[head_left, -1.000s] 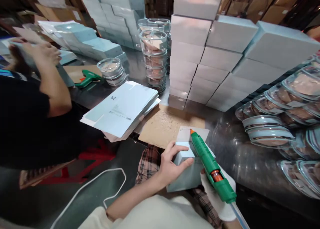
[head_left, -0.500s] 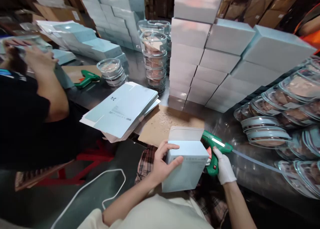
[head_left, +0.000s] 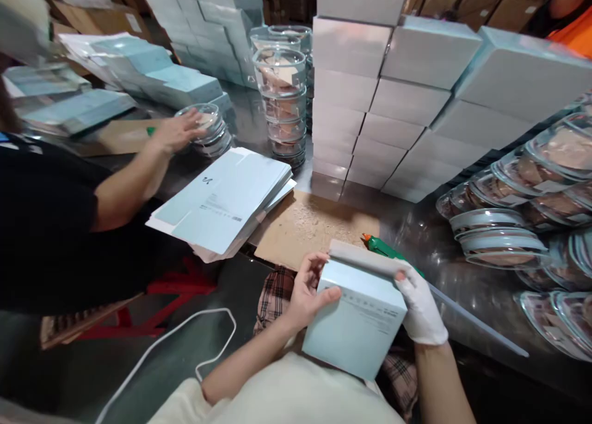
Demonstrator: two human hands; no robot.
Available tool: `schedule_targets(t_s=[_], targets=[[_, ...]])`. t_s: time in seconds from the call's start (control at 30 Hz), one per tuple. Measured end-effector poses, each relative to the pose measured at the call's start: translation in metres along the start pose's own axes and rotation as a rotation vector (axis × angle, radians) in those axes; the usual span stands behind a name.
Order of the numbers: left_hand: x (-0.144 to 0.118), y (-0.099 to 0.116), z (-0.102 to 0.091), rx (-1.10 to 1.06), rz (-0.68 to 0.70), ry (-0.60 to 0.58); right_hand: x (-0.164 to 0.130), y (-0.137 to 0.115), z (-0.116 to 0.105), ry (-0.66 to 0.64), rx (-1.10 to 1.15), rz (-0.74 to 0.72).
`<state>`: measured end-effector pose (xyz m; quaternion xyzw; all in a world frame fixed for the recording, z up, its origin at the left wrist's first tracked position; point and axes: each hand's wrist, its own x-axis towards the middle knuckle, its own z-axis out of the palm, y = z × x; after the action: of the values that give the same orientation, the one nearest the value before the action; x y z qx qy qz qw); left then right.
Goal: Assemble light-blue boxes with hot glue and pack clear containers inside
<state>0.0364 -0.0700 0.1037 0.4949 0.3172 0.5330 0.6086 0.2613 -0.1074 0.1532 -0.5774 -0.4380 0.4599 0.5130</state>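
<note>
A pale-blue carton with printed text rests against my lap, its top flap raised partway along the far edge. My bare left hand grips its left side, thumb on the printed face and fingers at the upper corner. At the upper right corner, my right hand, in a white glove with bare fingertips showing, holds the carton beside the flap. Behind the carton lies a green glue gun with an orange tip, partly hidden. A long translucent glue stick extends from its rear.
Flat cartons are piled at left of a cardboard sheet. White boxes stand stacked behind. Glass dishes are piled at centre and right. A co-worker's hand touches dishes at left.
My right hand has let go of the glue gun and taken the carton's right corner. The flap has tilted inward. The co-worker's hand has moved right to the dishes.
</note>
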Motion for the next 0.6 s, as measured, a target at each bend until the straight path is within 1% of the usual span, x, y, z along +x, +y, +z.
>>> schedule_targets(t_s=[0.07,0.1,0.13,0.2,0.27,0.33,0.4,0.43,0.47,0.5,0.6], targets=[[0.003,0.001,0.001,-0.120,-0.011,0.036,-0.005,0.002,-0.010,-0.168,-0.060,-0.156],[0.005,0.002,0.001,-0.142,-0.004,0.043,-0.007,0.000,-0.015,-0.241,-0.121,-0.229],[0.006,0.003,0.000,-0.129,0.007,0.036,-0.009,-0.003,-0.018,-0.280,-0.205,-0.296],[0.008,0.005,-0.003,-0.037,0.028,-0.007,-0.010,-0.010,-0.019,-0.296,-0.406,-0.424],[0.008,0.006,-0.005,0.055,0.053,-0.062,-0.008,-0.017,-0.015,-0.331,-0.520,-0.530],[0.007,0.008,-0.007,0.095,0.077,-0.100,-0.006,-0.018,-0.011,-0.400,-0.519,-0.572],[0.007,0.009,-0.008,0.096,0.090,-0.124,-0.005,-0.014,-0.009,-0.431,-0.495,-0.587],[0.007,0.009,-0.008,0.091,0.092,-0.129,-0.007,-0.010,-0.008,-0.411,-0.486,-0.595],[0.007,0.009,-0.009,0.083,0.090,-0.124,-0.009,-0.005,-0.006,-0.355,-0.455,-0.596],[0.007,0.008,-0.009,0.072,0.086,-0.105,-0.013,0.002,-0.004,-0.267,-0.394,-0.592],[0.010,0.009,-0.010,0.038,0.077,0.018,-0.023,0.025,0.008,0.102,-0.166,-0.519]])
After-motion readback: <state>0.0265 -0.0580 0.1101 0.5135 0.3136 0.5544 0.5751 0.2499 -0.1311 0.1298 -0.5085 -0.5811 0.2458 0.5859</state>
